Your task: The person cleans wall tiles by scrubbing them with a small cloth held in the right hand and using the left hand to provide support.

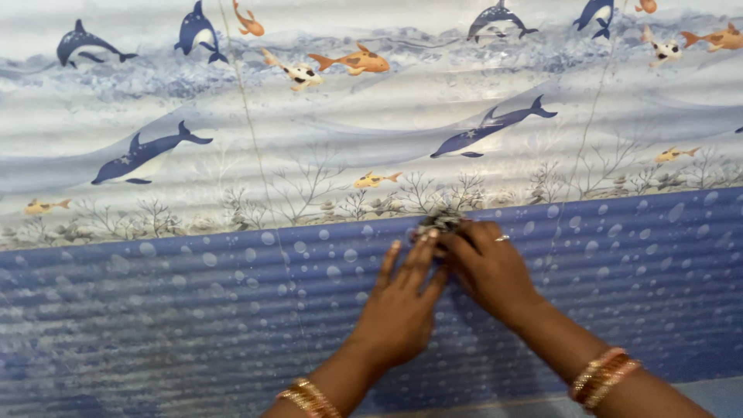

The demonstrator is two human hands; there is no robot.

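A small grey scrubbing pad point(439, 223) is pressed against a tiled wall point(232, 294), at the line where the dark blue bubble-patterned band meets the paler band above; its shape is too crumpled for a long axis to be told. It is clamped by the fingers of the right hand point(487, 267), while the left hand point(402, 302) lies flat beside it, fingers together. Dolphins point(147, 155) and orange fish point(356, 60) are printed higher on the wall.

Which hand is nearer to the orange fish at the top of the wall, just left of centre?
The left hand is slightly nearer, below the orange fish and a little to its right. The right hand is further right.
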